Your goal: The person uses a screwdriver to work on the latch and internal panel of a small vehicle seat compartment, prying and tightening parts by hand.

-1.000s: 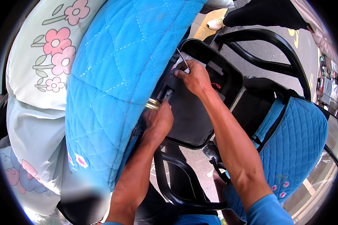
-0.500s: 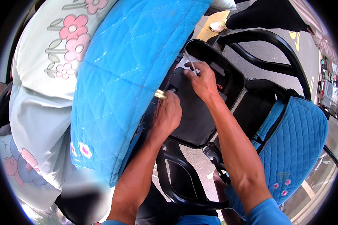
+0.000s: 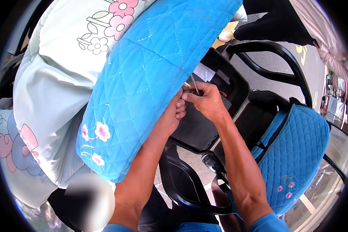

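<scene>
My right hand point(image 3: 208, 101) is closed round a thin metal rod point(image 3: 194, 80) at the open black compartment point(image 3: 201, 137). My left hand point(image 3: 170, 116) has its fingers curled just beside my right thumb, under the edge of the blue quilted cover point(image 3: 147, 65); what it grips is hidden. A small brass-coloured piece point(image 3: 187, 85) shows between my fingers and the rod. Inside the compartment lie a white paper or packet point(image 3: 205, 72), a small red item point(image 3: 222, 93) and a dark flat panel.
Pale flowered padding point(image 3: 50, 96) covers the left. Black tubular bars point(image 3: 278, 48) frame the compartment. A blue quilted piece point(image 3: 294, 143) hangs on the right. A person in dark trousers point(image 3: 266, 23) stands at the top right, and parked vehicles point(image 3: 330, 102) show at the far right.
Both hands have come together, the left rising toward the right, which moved lower. The blue cover and flowered padding have shifted rightward in view, now hiding more of my left wrist and the compartment's edge.
</scene>
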A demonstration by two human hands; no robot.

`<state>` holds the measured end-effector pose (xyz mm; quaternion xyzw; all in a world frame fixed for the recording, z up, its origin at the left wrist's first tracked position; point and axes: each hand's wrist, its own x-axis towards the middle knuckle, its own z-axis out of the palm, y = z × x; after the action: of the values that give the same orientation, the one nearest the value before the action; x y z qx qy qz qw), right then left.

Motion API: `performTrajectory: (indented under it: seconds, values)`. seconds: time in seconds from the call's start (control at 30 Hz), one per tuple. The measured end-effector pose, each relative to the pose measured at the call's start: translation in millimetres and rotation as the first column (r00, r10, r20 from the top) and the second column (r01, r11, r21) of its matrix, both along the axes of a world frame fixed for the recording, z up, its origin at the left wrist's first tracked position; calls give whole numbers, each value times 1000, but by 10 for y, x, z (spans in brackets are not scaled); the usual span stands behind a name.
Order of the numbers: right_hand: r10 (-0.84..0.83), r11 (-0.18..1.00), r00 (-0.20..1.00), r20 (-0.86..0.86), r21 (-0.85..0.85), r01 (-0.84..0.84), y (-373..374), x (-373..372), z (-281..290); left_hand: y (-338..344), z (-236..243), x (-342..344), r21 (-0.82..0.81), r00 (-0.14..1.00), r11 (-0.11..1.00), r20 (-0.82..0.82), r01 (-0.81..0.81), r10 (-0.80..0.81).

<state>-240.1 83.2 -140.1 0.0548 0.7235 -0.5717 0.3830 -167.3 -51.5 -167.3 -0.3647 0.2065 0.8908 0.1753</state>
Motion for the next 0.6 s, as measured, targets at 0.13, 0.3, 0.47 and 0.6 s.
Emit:
performTrajectory:
  seconds: [0.13, 0.3, 0.47, 0.6]
  values:
    - [-18, 1000, 998, -59, 8, 18, -6, 135, -151, 4, -26, 33, 9, 999, 1000, 34, -16, 15]
    - [-22, 979, 919, -395, 177, 100, -28, 216, -232, 31, -199, 72, -201, 997, 978, 59, 56, -45]
    - [-128, 950, 907, -401, 213, 228, 114, 31, -490, 232, -183, -13, -372, 967, 917, 248, 145, -53]
    - [24, 929, 852, -523, 327, 174, 22, -40, -440, 250, -220, -63, -383, 968, 914, 250, 131, -33]
